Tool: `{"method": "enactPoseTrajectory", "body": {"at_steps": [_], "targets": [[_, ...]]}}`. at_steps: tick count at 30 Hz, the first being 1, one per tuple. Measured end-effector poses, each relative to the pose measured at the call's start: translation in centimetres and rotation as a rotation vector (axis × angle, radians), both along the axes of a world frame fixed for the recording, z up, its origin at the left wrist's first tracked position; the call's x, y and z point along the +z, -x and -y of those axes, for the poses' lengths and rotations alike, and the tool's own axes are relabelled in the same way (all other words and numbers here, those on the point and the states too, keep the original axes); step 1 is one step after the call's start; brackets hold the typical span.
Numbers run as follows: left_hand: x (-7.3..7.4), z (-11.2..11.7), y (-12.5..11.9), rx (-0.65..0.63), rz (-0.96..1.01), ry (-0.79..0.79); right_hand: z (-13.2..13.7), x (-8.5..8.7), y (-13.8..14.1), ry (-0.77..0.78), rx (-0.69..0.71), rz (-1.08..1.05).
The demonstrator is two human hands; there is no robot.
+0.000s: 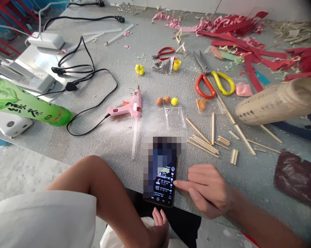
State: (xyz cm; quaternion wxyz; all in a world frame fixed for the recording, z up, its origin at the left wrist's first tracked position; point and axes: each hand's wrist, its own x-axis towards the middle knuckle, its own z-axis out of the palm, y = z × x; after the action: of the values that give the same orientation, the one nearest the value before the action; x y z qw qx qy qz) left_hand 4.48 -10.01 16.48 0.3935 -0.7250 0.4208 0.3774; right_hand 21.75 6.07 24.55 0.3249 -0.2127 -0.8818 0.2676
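Note:
A smartphone (pixel 165 193) lies on the table near its front edge, its lit screen partly blurred out. My right hand (pixel 209 189) is at the phone's right side, index finger stretched to the screen and the other fingers bent, holding nothing. Below the table edge my left hand (pixel 160 220) rests over my lap, its visible fingers loosely extended and nothing seen in them. A pink hot glue gun (pixel 131 106) with a clear glue stick (pixel 134 141) lies beyond the phone. Several cut wooden sticks (pixel 203 144) are to the right, past my right hand.
Scissors (pixel 205 81), small pliers (pixel 165 51), clay balls (pixel 167 100) and a plastic bag (pixel 174 117) lie mid-table. A green bottle (pixel 29 103), power strip (pixel 39 81) and black cables (pixel 93 72) occupy the left. Red paper scraps (pixel 238 34) and a brownish bottle (pixel 276 100) are right.

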Motion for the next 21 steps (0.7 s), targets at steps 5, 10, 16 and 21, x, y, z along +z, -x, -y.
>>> {"method": "enactPoseTrajectory", "body": {"at_steps": [5,10,16,21], "targets": [[0.8,-0.5,-0.4,0.03,-0.051,0.085,-0.1,0.0,0.1,-0.004,-0.008,0.018],[0.6,-0.6,-0.7,0.033,-0.05,0.074,-0.1,0.0,0.2,0.004,-0.014,0.009],[0.1,-0.2,-0.8,0.028,-0.052,0.028,-0.3,0.3,0.2,-0.008,-0.018,-0.001],[-0.7,0.3,-0.8,-0.033,-0.068,-0.012,-0.2,0.0,0.1,-0.011,-0.065,-0.02]]}}
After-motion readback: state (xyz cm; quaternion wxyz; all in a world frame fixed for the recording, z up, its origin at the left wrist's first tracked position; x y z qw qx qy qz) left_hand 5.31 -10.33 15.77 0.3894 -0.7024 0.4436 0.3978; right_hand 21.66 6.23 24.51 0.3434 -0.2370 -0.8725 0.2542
